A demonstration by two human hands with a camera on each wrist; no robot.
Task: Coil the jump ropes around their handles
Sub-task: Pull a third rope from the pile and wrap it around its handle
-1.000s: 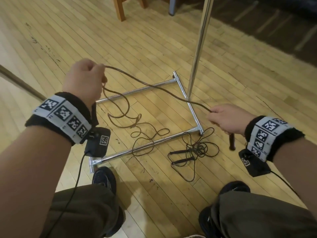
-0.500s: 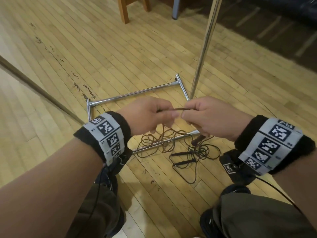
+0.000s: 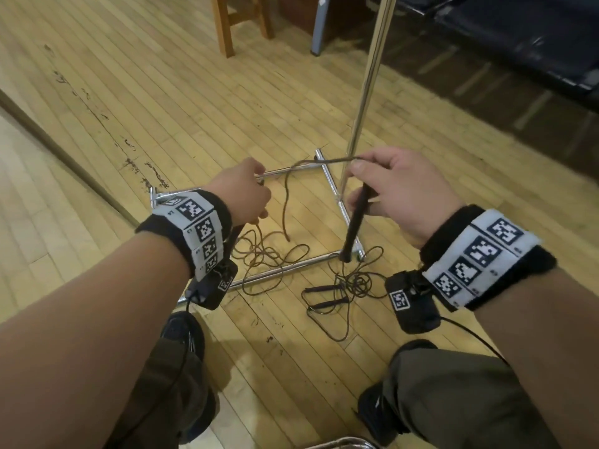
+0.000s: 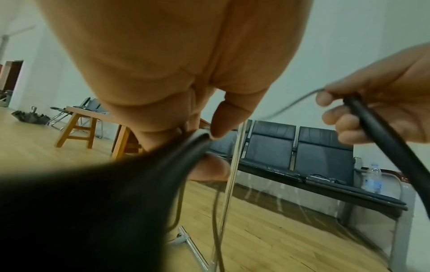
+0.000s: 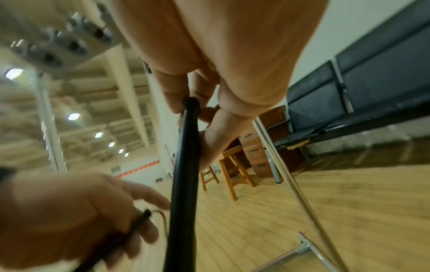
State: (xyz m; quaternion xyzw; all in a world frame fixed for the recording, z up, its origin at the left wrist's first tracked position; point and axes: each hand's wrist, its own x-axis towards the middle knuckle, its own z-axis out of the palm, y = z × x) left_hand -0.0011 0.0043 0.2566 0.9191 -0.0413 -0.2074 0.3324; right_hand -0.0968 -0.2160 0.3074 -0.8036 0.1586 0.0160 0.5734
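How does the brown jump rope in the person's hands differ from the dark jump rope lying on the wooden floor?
The brown jump rope is held up: the right hand grips one black handle, the left hand the other, its cord trailing loosely to the wooden floor. The dark jump rope lies untouched, its two handles side by side, its cord bunched in a tighter tangle. Neither is coiled around its handles.

brown rope (image 3: 285,209) dangling, black handle (image 3: 355,222) tilted
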